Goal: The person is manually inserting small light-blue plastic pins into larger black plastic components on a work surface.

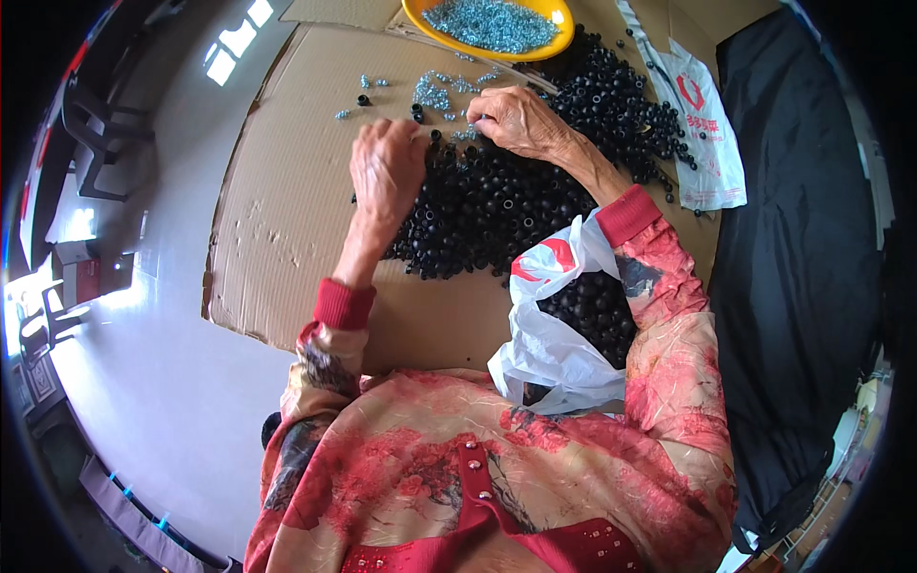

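My left hand (385,180) is held at the left edge of a pile of black beads (487,210), its fingers curled together. What they hold, if anything, is hidden. Across from it, my right hand (523,121) has its fingertips pinched beside a scatter of small, clear blue pieces (433,94); whatever is in the pinch is too small to make out. A few single black beads (417,112) lie between the two hands. Beyond them stands a yellow bowl (412,19) filled with the same blue pieces.
Flattened cardboard (277,220) lies under everything. A second heap of black beads (611,105) spreads at the far right, against a flat white plastic bag (712,158). Close to my body, an opened white bag (535,344) holds more black beads. Black cloth (793,286) covers the right side.
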### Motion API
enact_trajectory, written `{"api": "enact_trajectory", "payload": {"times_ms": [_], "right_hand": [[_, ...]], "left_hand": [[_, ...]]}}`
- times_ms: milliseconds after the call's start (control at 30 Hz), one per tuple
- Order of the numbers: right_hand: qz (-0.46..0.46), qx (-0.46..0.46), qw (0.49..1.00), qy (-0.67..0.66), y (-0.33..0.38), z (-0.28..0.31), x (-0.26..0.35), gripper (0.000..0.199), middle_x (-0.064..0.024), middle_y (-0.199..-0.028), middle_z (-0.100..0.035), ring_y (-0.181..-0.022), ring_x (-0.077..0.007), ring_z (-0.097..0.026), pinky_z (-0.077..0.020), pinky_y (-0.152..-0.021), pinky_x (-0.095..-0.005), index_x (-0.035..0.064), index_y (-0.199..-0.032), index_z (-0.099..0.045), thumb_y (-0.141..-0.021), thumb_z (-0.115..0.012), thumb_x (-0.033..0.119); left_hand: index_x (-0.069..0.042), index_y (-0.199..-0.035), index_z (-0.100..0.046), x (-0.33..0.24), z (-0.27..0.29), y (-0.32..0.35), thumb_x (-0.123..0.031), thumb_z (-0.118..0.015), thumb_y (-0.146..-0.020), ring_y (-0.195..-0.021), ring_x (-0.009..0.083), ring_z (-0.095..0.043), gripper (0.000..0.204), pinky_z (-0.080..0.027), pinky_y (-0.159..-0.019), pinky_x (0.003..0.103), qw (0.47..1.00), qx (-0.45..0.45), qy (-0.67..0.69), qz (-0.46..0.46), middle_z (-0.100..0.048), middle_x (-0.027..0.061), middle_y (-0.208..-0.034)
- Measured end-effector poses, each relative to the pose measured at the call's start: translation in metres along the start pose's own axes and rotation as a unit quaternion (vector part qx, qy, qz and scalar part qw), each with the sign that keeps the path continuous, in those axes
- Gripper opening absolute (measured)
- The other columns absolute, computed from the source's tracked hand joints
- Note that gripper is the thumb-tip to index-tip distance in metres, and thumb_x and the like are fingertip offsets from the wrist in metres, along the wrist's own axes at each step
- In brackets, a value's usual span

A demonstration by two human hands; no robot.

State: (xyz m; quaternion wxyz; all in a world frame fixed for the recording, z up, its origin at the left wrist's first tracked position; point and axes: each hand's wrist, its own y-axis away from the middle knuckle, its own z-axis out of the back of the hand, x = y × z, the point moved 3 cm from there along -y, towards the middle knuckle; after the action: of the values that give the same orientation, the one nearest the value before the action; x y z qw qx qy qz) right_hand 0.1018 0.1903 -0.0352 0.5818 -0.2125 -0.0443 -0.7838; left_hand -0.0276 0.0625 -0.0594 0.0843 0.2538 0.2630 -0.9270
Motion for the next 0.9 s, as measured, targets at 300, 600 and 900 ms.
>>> {"api": "enact_trajectory", "payload": {"times_ms": [300, 600, 900], "right_hand": [[-0.052, 0.008, 0.998, -0.023, 0.011, 0.006, -0.01, 0.011, -0.013, -0.074, -0.06, -0.07, -0.0275, -0.06, -0.0472, -0.064, -0.0348, -0.0014, -0.08, -0.061, -0.076, -0.055, 0.007], [-0.095, -0.032, 0.995, -0.014, 0.029, 0.027, -0.029, 0.013, -0.0131, -0.069, -0.062, -0.064, -0.0252, -0.061, -0.0493, -0.062, -0.0339, 0.0007, -0.077, -0.062, -0.076, -0.052, 0.009], [-0.094, -0.086, 0.984, 0.124, 0.035, 0.022, -0.054, 0.018, -0.0144, -0.084, -0.059, -0.079, -0.0284, -0.059, -0.0502, -0.071, -0.0368, -0.0009, -0.09, -0.059, -0.076, -0.05, 0.004]], "left_hand": [[-0.009, -0.09, -0.063, 0.011, -0.016, -0.032, -0.031, -0.066, -0.072, -0.084, 0.0264, -0.055, 0.029, -0.038, -0.077, 0.041, 0.99, 0.029, -0.127, 0.054, -0.063, 0.0075, -0.085], [-0.009, -0.093, -0.062, 0.008, -0.02, -0.024, -0.019, -0.062, -0.072, -0.088, 0.0259, -0.056, 0.023, -0.037, -0.078, 0.041, 0.992, 0.075, -0.098, 0.008, -0.063, 0.0074, -0.085], [-0.002, -0.091, -0.062, -0.021, 0.025, -0.004, -0.012, -0.064, -0.079, -0.072, 0.0164, -0.06, 0.016, -0.048, -0.072, 0.029, 0.873, 0.058, 0.416, 0.247, -0.062, 0.0033, -0.077]]}}
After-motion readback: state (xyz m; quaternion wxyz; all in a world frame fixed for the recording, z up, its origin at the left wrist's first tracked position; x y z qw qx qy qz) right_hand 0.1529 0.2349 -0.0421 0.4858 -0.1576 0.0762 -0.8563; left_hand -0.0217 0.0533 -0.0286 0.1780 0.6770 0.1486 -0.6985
